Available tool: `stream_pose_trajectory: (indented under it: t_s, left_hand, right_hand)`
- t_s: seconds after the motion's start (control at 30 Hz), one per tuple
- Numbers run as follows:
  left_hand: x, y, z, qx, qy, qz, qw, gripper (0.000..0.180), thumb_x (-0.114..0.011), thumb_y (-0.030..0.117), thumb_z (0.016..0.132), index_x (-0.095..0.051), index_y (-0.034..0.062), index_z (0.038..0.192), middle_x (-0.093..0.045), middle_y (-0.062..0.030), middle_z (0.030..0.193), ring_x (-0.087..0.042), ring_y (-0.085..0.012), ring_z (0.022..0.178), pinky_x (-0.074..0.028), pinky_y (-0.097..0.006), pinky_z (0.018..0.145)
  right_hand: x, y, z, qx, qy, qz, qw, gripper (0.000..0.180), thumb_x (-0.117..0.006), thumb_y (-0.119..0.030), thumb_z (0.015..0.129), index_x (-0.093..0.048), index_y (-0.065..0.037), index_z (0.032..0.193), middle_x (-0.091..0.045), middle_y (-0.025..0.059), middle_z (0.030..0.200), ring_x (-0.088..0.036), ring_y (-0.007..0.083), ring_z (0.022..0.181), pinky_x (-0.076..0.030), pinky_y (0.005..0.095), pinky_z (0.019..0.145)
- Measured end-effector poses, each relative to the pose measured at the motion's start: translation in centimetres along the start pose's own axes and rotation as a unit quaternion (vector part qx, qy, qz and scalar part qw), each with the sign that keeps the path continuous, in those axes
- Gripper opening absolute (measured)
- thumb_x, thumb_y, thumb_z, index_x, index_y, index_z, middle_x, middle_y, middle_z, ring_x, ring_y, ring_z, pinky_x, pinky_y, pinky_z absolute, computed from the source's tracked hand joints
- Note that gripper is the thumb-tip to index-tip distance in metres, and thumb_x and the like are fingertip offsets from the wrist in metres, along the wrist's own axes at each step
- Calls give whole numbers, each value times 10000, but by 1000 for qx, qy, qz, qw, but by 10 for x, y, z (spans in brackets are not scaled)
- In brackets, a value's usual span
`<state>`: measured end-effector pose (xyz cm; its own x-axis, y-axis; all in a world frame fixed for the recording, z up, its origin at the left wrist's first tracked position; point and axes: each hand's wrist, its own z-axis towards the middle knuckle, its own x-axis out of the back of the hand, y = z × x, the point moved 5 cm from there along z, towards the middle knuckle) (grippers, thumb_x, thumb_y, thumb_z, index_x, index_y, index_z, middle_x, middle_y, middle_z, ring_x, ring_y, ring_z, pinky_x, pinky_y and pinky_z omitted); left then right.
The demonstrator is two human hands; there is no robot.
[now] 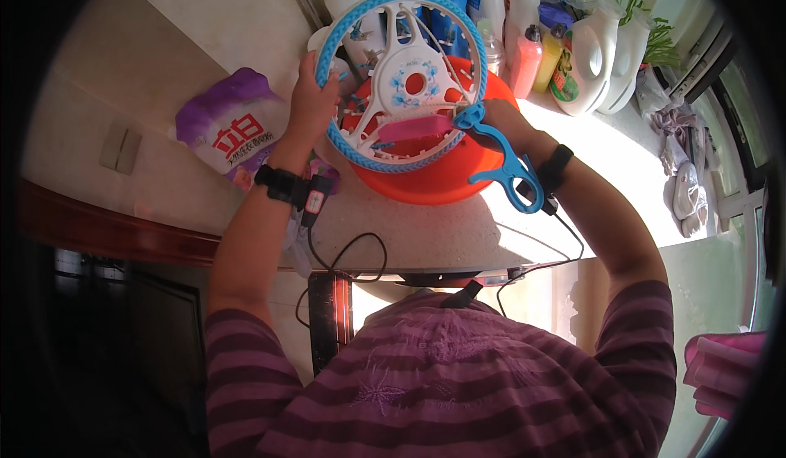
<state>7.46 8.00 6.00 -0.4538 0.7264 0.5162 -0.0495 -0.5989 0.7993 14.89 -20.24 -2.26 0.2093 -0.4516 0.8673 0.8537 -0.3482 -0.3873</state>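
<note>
Your left hand (pixel 313 102) grips the round rack (pixel 395 90) at nine o'clock, over the red basin (pixel 417 188); your right hand (pixel 517 126) is nearer its blue clip (pixel 509 163), slanting toward five o'clock, fingers hidden, grip unclear.

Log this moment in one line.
left hand: holding round drying hanger | right hand: at its rim, by blue clamp | red basin: below
</note>
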Motion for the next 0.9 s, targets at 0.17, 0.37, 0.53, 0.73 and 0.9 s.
stream_pose_trajectory:
  t_s: [0.17, 0.37, 0.53, 0.73, 0.9]
  left_hand:
    - [0, 1, -4, 12, -3, 2, 1000, 510, -561, 155, 959, -349, 71, 1415, -608, -70, 984, -593, -122, 672, -509, -276, 584]
    - [0, -1, -6, 1, 12, -6, 1000, 481, -553, 149, 958, -363, 75, 1394, -612, -77, 969, -591, -127, 658, -509, -283, 574]
    - [2, 11, -2, 11, -17, 3, 1000, 521, -549, 169, 955, -340, 77, 1423, -619, -88, 943, -582, -131, 626, -500, -288, 531]
    - [8, 14, 17, 68, -81, 31, 994, 587, -580, 277, 960, -325, 127, 1467, -600, -90, 1110, -625, -155, 748, -535, -299, 637]
    - [10, -5, 10, -33, 4, -3, 999, 674, -610, 288, 941, -288, 59, 1487, -545, -165, 1253, -600, -245, 1060, -506, -345, 881]
  right_hand:
    - [-5, -9, 9, -17, -10, -2, 1000, 202, -593, -244, 936, -687, -123, 1069, -691, 163, 830, -684, 328, 784, -540, 411, 673]
    - [15, 9, -13, -114, -176, -119, 970, 234, -572, -284, 943, -714, -156, 1078, -701, 147, 864, -692, 321, 806, -547, 401, 686]
    - [20, 4, -6, -51, -82, -184, 978, 194, -578, -288, 933, -704, -145, 970, -690, 144, 830, -686, 320, 790, -543, 405, 677]
    - [30, 21, -27, -114, -102, -211, 965, 197, -604, -263, 886, -690, -134, 1008, -670, 145, 760, -673, 335, 741, -518, 433, 662]
    - [27, 23, -30, -93, -69, -132, 985, 407, -632, -496, 877, -716, -99, 905, -668, 181, 752, -671, 363, 739, -511, 441, 653]
